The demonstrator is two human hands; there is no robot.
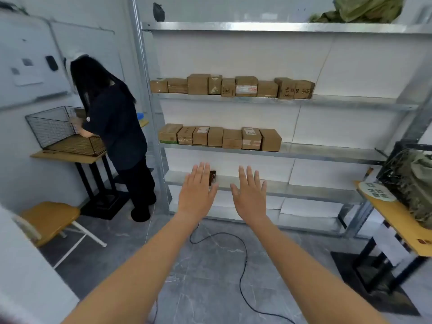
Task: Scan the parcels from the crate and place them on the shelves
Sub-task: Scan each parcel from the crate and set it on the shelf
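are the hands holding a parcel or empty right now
Empty. The left hand and right hand are both spread flat, palms away, fingers apart, in front of the shelves.

Both hands out flat and empty, left hand [197, 191] and right hand [250, 195], in front of the metal shelves [327, 102]. Two rows of cardboard parcels [231, 86] up there. Another person [112, 127] far left at a wire crate [63, 132].

I see two bare forearms, no sleeves, watch or rings; left hand [197, 195] & right hand [250, 198] ungloved.
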